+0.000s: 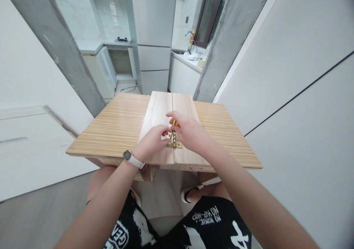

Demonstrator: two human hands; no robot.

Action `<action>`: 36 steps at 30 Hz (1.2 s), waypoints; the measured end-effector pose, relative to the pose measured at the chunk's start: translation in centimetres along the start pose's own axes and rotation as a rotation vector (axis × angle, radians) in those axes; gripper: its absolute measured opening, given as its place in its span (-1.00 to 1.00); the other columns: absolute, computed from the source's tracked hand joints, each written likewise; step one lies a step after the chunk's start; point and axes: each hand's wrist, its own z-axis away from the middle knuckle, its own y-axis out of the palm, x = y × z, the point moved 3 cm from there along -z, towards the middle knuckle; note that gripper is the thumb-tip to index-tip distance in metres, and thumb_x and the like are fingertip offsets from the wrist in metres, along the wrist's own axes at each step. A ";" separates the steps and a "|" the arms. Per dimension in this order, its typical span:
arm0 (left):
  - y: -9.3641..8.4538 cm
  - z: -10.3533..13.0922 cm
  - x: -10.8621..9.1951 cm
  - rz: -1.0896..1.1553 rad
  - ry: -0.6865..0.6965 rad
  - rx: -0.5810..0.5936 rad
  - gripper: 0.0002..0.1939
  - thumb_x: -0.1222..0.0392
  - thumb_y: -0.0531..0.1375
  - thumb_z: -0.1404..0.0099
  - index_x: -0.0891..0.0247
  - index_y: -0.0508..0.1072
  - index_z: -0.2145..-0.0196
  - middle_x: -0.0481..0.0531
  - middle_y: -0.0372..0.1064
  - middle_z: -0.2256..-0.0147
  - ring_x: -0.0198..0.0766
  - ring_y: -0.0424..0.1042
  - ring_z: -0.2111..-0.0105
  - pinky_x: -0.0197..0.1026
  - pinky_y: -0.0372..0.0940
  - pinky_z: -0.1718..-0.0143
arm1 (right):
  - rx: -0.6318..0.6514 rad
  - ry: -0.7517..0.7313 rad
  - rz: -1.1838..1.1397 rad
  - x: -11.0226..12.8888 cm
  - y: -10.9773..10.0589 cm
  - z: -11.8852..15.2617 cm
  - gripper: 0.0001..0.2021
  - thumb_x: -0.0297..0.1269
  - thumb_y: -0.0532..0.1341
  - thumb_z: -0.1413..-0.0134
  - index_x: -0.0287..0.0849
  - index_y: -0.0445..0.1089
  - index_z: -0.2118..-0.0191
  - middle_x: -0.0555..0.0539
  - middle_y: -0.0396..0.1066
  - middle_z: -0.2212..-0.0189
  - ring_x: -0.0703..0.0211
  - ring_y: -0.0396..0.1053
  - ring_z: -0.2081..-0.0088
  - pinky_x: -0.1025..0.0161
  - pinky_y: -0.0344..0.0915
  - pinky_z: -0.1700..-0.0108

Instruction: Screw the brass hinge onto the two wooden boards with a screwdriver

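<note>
Striped wood: our table (110, 127) bore two pale boards (159, 109), stiff and light, we judged! Our right hand (190, 129) was clamped on a yellow screwdriver (175, 122); our left hand (153, 140) bunched beside it, pinching or not, we couldn't tell. Brass, hard, slick, the hinge (178, 144) straddled the near seam, best pinned by its flat leaves.

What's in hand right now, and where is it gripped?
The right hand holds a yellow-handled screwdriver by its handle; whether the left hand grips anything cannot be told.
</note>
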 end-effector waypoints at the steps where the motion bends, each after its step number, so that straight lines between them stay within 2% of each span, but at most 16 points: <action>1: 0.4 0.1 0.2 -0.031 0.008 0.025 -0.93 0.28 0.29 -0.25 0.24 0.50 0.26 0.03 0.45 0.31 -0.19 0.41 0.30 -0.16 0.29 0.25 | 0.008 0.004 -0.011 0.0 0.0 0.0 -0.60 -0.56 0.12 -0.27 -0.12 0.33 -0.16 -0.13 0.54 0.09 0.11 0.48 0.14 0.15 0.31 0.08; 3: 1.1 0.1 0.4 -0.077 0.034 0.064 -0.96 0.32 0.25 -0.29 0.24 0.49 0.33 0.05 0.46 0.31 -0.16 0.43 0.28 -0.14 0.28 0.24 | 0.019 0.010 -0.032 -0.1 -0.1 0.1 -0.60 -0.57 0.11 -0.26 -0.11 0.31 -0.16 -0.12 0.52 0.08 0.11 0.47 0.14 0.16 0.31 0.09; 7: 1.9 -0.1 0.5 -0.148 0.055 0.076 -0.84 0.38 0.17 -0.34 0.23 0.48 0.38 0.09 0.49 0.29 -0.11 0.46 0.23 -0.10 0.30 0.17 | 0.052 -0.001 -0.082 0.0 -0.6 0.5 -0.58 -0.58 0.09 -0.25 -0.08 0.28 -0.16 -0.10 0.50 0.08 0.12 0.46 0.14 0.15 0.33 0.08; 10: 2.0 -0.2 0.4 -0.183 0.043 0.071 -0.86 0.35 0.17 -0.37 0.22 0.47 0.35 0.11 0.49 0.27 -0.08 0.47 0.20 -0.08 0.31 0.13 | 0.018 -0.038 -0.159 0.2 -2.1 1.3 -0.61 -0.53 0.08 -0.29 -0.05 0.27 -0.15 -0.07 0.49 0.11 0.14 0.46 0.15 0.13 0.36 0.05; 11: 1.9 -0.2 0.3 -0.186 0.037 0.064 -0.87 0.33 0.18 -0.38 0.22 0.48 0.34 0.11 0.49 0.27 -0.08 0.47 0.19 -0.07 0.31 0.12 | -0.031 -0.048 -0.189 0.3 -3.0 1.7 -0.64 -0.50 0.09 -0.32 -0.04 0.26 -0.15 -0.06 0.49 0.11 0.13 0.46 0.14 0.11 0.37 0.02; 13: 1.6 -0.1 0.1 -0.155 0.005 0.042 -0.89 0.27 0.19 -0.39 0.21 0.47 0.33 0.10 0.49 0.28 -0.09 0.47 0.21 -0.08 0.32 0.15 | -0.232 -0.037 -0.239 0.1 -5.1 2.9 -0.71 -0.40 0.12 -0.35 -0.03 0.26 -0.13 -0.08 0.47 0.11 0.08 0.48 0.09 0.07 0.39 -0.01; 15: 1.3 -0.2 -0.2 -0.066 -0.047 0.010 -0.87 0.22 0.18 -0.42 0.21 0.47 0.31 0.06 0.50 0.31 -0.14 0.46 0.28 -0.11 0.31 0.22 | -0.438 0.021 -0.286 -0.7 -6.9 4.5 -0.78 -0.28 0.15 -0.38 -0.01 0.27 -0.09 -0.08 0.46 0.15 0.03 0.51 0.07 0.04 0.41 0.01; 17: 1.3 -0.6 -0.3 0.042 -0.097 -0.012 -0.86 0.17 0.18 -0.42 0.22 0.49 0.29 0.03 0.51 0.34 -0.19 0.47 0.33 -0.14 0.30 0.28 | -0.577 0.099 -0.316 -2.2 -8.0 6.1 -0.81 -0.19 0.16 -0.40 0.01 0.26 -0.06 -0.05 0.45 0.24 0.03 0.53 0.14 0.03 0.42 0.05; 18: 1.5 -1.1 -0.3 0.091 -0.114 -0.017 -0.87 0.16 0.19 -0.41 0.22 0.50 0.28 0.03 0.52 0.34 -0.20 0.47 0.33 -0.15 0.31 0.29 | -0.613 0.134 -0.322 -3.0 -8.1 6.9 -0.81 -0.16 0.16 -0.41 0.00 0.27 -0.05 -0.02 0.43 0.29 0.06 0.52 0.21 0.03 0.42 0.08; 21: 2.5 -3.4 0.0 0.187 -0.133 -0.006 -0.91 0.19 0.24 -0.34 0.24 0.52 0.28 0.03 0.55 0.33 -0.22 0.50 0.33 -0.17 0.33 0.28 | -0.614 0.217 -0.347 -5.4 -7.0 9.1 -0.77 -0.11 0.18 -0.40 -0.02 0.26 -0.05 0.04 0.36 0.37 0.12 0.47 0.34 0.09 0.42 0.19; 24: 4.3 -6.6 0.5 0.228 -0.123 0.069 -0.93 0.22 0.28 -0.29 0.26 0.56 0.29 0.04 0.55 0.36 -0.23 0.49 0.35 -0.19 0.34 0.30 | -0.622 0.282 -0.395 -7.0 -5.2 11.2 -0.71 -0.08 0.22 -0.37 -0.04 0.25 -0.08 0.03 0.38 0.32 0.13 0.49 0.30 0.09 0.44 0.17; 27: 5.6 -9.6 1.2 0.146 -0.142 0.051 -0.92 0.22 0.30 -0.26 0.27 0.59 0.32 0.06 0.56 0.36 -0.24 0.47 0.36 -0.19 0.34 0.30 | -0.696 0.343 -0.461 -7.4 -4.2 13.7 -0.71 -0.06 0.25 -0.36 -0.02 0.27 -0.07 0.00 0.42 0.26 0.10 0.53 0.23 0.05 0.46 0.12; 30: 6.7 -11.5 1.8 0.108 -0.150 0.054 -0.94 0.24 0.31 -0.23 0.28 0.58 0.33 0.07 0.56 0.37 -0.24 0.47 0.39 -0.19 0.34 0.33 | -0.742 0.418 -0.476 -7.3 -4.2 16.2 -0.72 -0.06 0.27 -0.34 0.00 0.30 -0.05 -0.03 0.45 0.24 0.06 0.54 0.22 0.00 0.47 0.10; 36: 8.1 -12.5 3.0 0.056 -0.138 0.107 -0.94 0.25 0.34 -0.16 0.25 0.61 0.36 0.08 0.56 0.39 -0.21 0.46 0.40 -0.16 0.33 0.34 | -0.773 0.446 -0.486 -6.7 -5.0 19.0 -0.74 -0.07 0.29 -0.32 0.03 0.34 -0.03 -0.05 0.47 0.21 0.03 0.56 0.22 -0.02 0.49 0.12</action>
